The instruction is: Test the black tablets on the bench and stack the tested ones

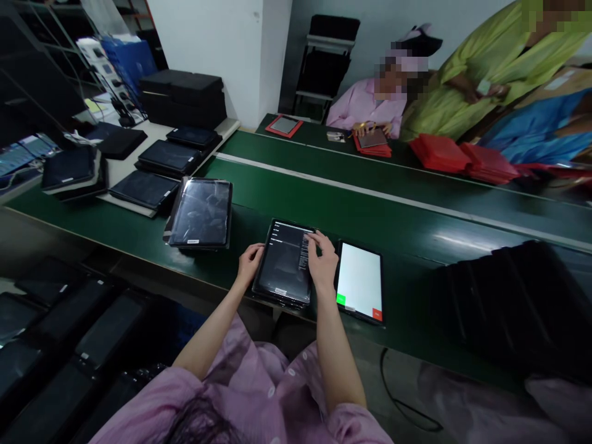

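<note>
A tablet [283, 265] with a black screen and small lines of white text lies on top of a low stack of tablets at the bench's front edge. My left hand [250, 264] grips its left side, fingers curled against the edge. Over the upper right of the screen, my right hand [324, 258] has its bent fingers apart, fingertips at the glass, holding nothing. Just right of that hand lies a second tablet [359, 277], lit white with a green and a red corner square. To the left sits another stack of tablets [201, 213], its top screen dark under film.
Dark tablets [169, 157] and black foam blocks [182, 98] occupy the left end. Black trays or cases [509, 296] crowd the right. Crates of tablets [111, 327] stand low left. Across the green bench [287, 194], a co-worker [370, 108] handles red cases [377, 148]; others are nearby.
</note>
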A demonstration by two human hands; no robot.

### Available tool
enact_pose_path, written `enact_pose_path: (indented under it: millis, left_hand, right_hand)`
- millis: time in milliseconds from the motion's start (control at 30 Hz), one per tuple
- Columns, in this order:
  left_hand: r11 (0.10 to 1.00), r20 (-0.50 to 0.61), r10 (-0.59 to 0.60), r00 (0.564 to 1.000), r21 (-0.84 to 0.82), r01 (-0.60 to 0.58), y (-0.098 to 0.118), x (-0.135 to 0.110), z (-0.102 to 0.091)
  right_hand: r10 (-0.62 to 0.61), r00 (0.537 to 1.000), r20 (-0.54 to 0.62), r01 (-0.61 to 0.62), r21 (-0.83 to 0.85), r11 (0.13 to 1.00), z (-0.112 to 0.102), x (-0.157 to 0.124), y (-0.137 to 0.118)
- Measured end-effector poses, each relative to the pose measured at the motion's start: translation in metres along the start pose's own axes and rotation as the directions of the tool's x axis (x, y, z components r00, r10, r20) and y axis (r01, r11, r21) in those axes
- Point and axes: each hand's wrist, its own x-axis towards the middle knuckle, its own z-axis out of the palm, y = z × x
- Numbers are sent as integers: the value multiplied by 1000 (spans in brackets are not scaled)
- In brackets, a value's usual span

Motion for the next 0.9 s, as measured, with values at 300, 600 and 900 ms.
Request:
enact_pose_path:
  millis: [300, 600, 900]
  left_hand:
    - [1000, 5, 14, 1000, 4, -14, -1, 0, 0]
    - [1000, -1, -7, 1000, -26, 7, -3, 1, 1]
    - [1000, 3, -4, 1000, -27, 4, -3, 1, 1]
  right_hand:
    - [-128, 983, 128, 148, -158, 976, -1, 5, 7]
    - [-148, 986, 75, 159, -163, 974, -5, -1, 7]
    - [-147, 988, 44, 152, -180, 972, -8, -7, 4]
